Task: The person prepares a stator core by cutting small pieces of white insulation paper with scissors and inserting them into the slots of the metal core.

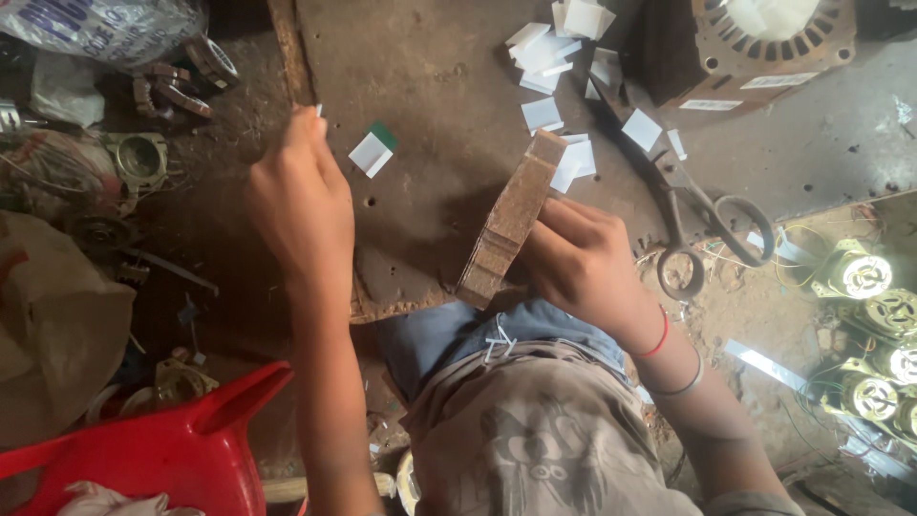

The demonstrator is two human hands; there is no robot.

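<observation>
1. Rusty-brown laminated metal block (511, 222) held on edge above the desk (439, 76), tilted, lower end near the lap.
2. Right hand (583, 263): grip closed around the block's right side, fingers wrapped on it.
3. Left hand (301, 196): raised over the desk's left edge, fingertips pinched on a small white slip (318, 111) (barely visible).
4. White paper pieces (554, 53) scattered on the desk beyond the block; one folded white-green piece (373, 151) just right of the left hand.
5. Scissors (693, 215) lying right of the block; red plastic container (162, 449) at lower left.
</observation>
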